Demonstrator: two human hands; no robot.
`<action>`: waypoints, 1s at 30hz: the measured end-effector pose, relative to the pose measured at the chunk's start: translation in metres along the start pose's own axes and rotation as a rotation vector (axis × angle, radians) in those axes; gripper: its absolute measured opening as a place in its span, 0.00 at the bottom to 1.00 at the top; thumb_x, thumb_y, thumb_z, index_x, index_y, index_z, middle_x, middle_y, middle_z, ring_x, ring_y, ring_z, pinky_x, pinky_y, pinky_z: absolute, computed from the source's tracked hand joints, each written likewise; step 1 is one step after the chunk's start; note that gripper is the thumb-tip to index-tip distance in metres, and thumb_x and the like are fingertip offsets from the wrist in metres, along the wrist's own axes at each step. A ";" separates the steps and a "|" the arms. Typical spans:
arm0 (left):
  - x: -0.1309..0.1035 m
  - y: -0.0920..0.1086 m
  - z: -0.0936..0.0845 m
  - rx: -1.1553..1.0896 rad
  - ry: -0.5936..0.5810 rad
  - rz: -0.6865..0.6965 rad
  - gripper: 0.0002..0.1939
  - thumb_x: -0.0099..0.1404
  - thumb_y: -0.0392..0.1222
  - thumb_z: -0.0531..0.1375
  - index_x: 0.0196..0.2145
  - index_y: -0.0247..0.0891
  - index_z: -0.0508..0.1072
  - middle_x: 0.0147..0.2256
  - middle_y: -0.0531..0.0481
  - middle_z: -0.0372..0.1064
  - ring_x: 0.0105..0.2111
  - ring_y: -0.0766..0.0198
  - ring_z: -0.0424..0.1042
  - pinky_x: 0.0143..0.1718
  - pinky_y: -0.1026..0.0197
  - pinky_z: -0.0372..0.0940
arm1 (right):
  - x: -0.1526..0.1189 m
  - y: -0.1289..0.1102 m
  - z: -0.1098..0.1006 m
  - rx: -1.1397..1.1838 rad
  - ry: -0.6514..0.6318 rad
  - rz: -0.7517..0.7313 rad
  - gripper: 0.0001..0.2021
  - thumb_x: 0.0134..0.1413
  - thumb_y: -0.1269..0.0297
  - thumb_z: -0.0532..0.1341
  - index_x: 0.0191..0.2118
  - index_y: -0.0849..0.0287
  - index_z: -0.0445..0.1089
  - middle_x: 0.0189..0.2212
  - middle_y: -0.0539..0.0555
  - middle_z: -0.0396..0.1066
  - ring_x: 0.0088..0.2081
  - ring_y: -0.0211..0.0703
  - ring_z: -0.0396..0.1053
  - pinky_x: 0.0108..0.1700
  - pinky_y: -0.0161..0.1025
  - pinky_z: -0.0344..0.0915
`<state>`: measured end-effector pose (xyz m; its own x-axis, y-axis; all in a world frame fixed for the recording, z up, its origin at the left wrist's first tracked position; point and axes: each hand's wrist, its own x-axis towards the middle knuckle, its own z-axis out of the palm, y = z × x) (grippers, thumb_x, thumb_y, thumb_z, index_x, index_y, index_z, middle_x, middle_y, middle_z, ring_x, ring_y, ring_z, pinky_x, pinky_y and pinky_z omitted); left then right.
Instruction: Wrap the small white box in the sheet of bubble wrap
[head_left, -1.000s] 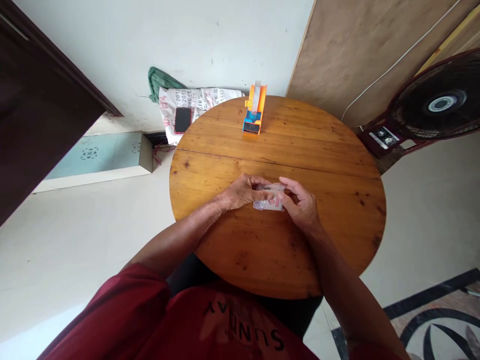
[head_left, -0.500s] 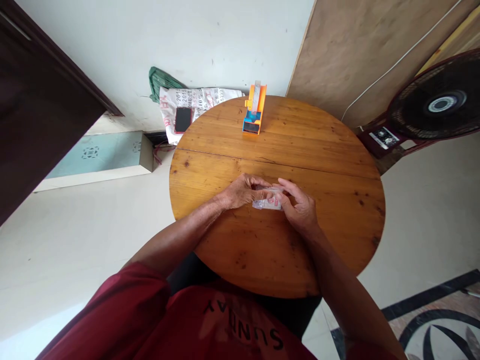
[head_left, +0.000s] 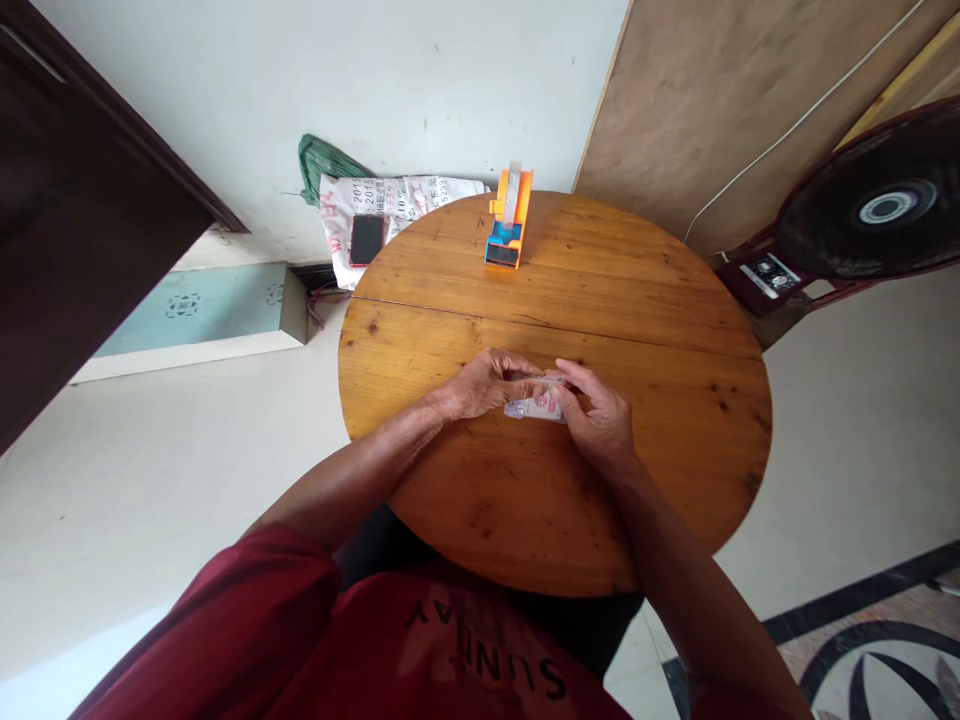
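A small clear plastic packet (head_left: 538,405) with red print lies between my two hands, over the middle of the round wooden table (head_left: 480,500). My left hand (head_left: 495,383) grips its left and upper part between thumb and fingers. At its right end, my right hand (head_left: 598,410) holds it with thumb and forefinger. Fingers cover part of the packet, so its full shape is hidden. Beyond the hands, near the table's far edge, stands an orange and blue tape dispenser (head_left: 510,220) with a roll of tape.
Past the table's far left edge, a black phone (head_left: 367,240) rests on a white printed sack (head_left: 337,215), with a green bag (head_left: 330,165) behind. A dark fan (head_left: 892,205) stands at the right. A pale blue-topped box (head_left: 210,310) sits at the left.
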<state>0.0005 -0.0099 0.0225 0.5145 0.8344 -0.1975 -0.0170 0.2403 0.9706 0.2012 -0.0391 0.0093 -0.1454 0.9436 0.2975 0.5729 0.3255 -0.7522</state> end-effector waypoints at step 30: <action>0.007 -0.017 -0.003 0.061 -0.027 0.089 0.19 0.57 0.51 0.69 0.40 0.33 0.79 0.31 0.52 0.73 0.28 0.71 0.66 0.30 0.67 0.60 | 0.007 -0.008 0.000 -0.101 0.169 -0.306 0.06 0.62 0.66 0.62 0.39 0.52 0.78 0.41 0.53 0.80 0.44 0.47 0.76 0.50 0.50 0.67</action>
<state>0.0019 -0.0062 0.0041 0.5362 0.8372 -0.1074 -0.0114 0.1345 0.9909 0.1957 -0.0346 0.0175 -0.1919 0.7772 0.5993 0.6017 0.5756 -0.5538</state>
